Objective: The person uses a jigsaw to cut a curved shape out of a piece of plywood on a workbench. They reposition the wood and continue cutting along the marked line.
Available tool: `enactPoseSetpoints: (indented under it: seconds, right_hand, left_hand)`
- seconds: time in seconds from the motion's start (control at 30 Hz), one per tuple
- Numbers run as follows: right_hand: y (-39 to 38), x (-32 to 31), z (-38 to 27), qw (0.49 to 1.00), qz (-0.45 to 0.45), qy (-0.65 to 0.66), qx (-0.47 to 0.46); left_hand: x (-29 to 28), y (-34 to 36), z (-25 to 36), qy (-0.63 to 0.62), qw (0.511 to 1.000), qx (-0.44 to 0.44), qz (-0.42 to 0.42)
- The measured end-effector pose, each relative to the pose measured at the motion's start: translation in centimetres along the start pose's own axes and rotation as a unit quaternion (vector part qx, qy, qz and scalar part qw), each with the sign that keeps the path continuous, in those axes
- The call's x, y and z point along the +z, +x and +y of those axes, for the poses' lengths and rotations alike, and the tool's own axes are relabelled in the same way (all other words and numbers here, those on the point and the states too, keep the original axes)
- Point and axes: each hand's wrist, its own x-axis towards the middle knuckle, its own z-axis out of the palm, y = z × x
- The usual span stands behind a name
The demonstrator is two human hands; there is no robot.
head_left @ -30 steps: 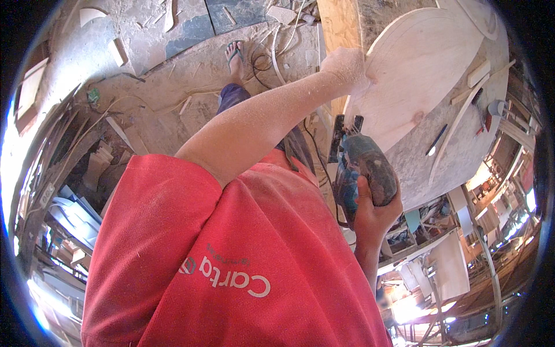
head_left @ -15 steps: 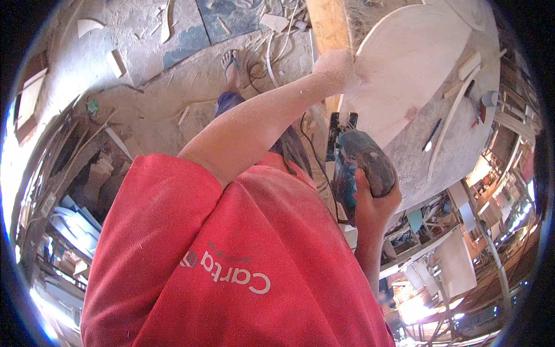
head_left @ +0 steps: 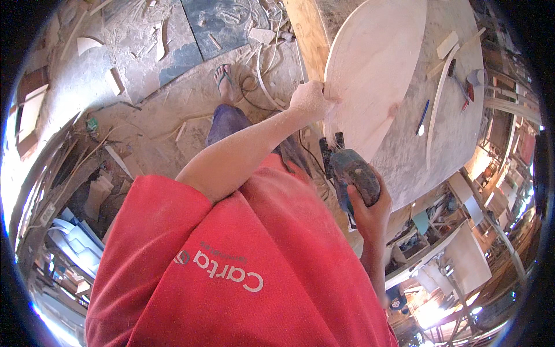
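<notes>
My right hand [head_left: 373, 209] is wrapped round the dark top handle of a dusty teal jigsaw [head_left: 355, 173]. The saw's black forked base [head_left: 332, 144] meets the near left edge of a pale, leaf-shaped wooden board [head_left: 376, 69]. My left hand [head_left: 311, 102], dusted with sawdust, grips the board's left edge just beyond the saw. Its fingers are closed, though partly hidden where they meet the wood. The blade cannot be seen, and a dark cord trails from the tool.
Under the board is a grey worktable [head_left: 451, 141] with a blue pencil [head_left: 423, 117], a curved wood strip [head_left: 435, 124] and red-handled tool [head_left: 469, 92]. A timber beam [head_left: 309, 34] runs beside it. Offcuts and loose strips litter the floor [head_left: 191, 92].
My left hand has slid along the board's edge toward me, closer to the jigsaw. The whole view has shifted a little. My right hand keeps its hold on the saw.
</notes>
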Motion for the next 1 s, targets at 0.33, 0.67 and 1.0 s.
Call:
enactPoseSetpoints:
  seconds: [0.33, 0.67, 1.0]
  right_hand:
    - [0.2, 0.0, 0.8, 0.999, -0.02, 0.031, -0.028]
    - [0.4, -0.1, 0.7, 0.999, -0.012, 0.009, -0.046]
    - [0.4, 0.5, 1.0, 0.999, 0.002, 0.023, -0.036]
  left_hand:
    - [-3.1, 5.7, 3.0, 0.082, 0.997, 0.004, 0.002]
    - [-3.7, 7.0, 3.7, 0.082, 0.995, -0.016, -0.061]
    - [-4.1, 6.0, 4.1, 0.058, 0.997, -0.016, -0.048]
